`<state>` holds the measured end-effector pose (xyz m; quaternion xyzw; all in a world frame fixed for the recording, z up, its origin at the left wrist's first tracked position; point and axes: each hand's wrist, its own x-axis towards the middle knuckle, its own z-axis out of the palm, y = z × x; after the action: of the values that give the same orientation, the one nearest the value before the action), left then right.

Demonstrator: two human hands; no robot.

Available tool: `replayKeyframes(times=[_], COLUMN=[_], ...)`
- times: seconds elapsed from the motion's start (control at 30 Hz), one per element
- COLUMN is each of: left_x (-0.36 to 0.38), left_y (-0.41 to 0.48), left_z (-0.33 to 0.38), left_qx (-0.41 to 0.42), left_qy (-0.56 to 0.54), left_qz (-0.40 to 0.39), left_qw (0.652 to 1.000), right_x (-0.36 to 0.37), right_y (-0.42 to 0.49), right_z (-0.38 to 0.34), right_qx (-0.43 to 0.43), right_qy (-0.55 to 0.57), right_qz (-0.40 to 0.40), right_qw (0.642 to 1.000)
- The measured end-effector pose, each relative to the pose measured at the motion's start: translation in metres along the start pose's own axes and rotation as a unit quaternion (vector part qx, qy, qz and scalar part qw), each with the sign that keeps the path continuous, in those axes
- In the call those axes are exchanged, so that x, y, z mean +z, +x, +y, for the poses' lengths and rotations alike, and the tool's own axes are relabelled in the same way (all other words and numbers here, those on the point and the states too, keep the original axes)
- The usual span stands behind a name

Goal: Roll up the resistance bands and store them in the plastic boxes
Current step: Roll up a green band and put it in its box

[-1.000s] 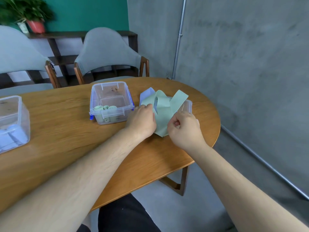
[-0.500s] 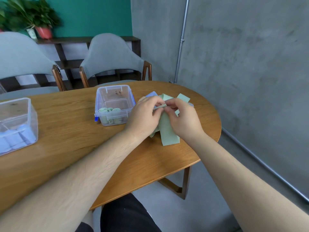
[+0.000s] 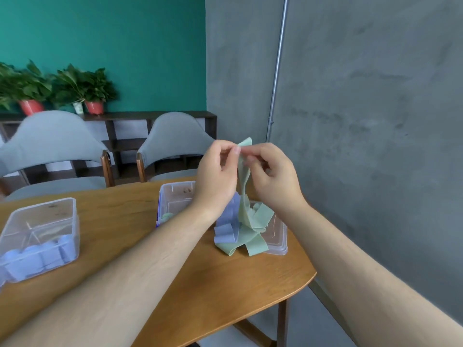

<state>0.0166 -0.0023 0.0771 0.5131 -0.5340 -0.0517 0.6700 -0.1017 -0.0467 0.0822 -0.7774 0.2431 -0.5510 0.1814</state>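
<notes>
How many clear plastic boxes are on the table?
3: the left box holding blue rolls, the middle box behind the left hand, the right box under loose bands.

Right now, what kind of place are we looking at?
Probably a café-style lounge or office break room, not a workshop: a rounded wooden table with grey upholstered chairs, potted plants on a dark shelf, a teal wall meeting bare concrete.
</notes>
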Motion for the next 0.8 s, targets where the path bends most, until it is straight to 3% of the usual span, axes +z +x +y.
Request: replayKeyframes(times=[0.13, 0.27, 0.5, 0.8], left_x=[-0.023, -0.053, -0.13, -0.207], left_y=[0.019, 0.022, 0.001, -0.038], left_z=[0.021, 0.037, 0.026, 0.01], left_qx=[0.031, 0.043, 0.007, -0.066], left_qy=[0.017, 0.018, 0.049, 0.137], left_qz=[0.043, 0.059, 0.08, 0.096], left_qw=[0.998, 0.997, 0.996, 0.984], right_x=[-0.001, 0.014, 0.075, 0.137], right_y=[0.024, 0.04, 0.032, -0.002], right_z=[-0.026, -0.048, -0.082, -0.116], right_qx=[0.024, 0.05, 0.091, 0.074], right_qy=[0.044, 0.053, 0.221, 0.188], right_qz=[0.018, -0.032, -0.102, -0.188], right_qw=[0.999, 0.997, 0.966, 0.961])
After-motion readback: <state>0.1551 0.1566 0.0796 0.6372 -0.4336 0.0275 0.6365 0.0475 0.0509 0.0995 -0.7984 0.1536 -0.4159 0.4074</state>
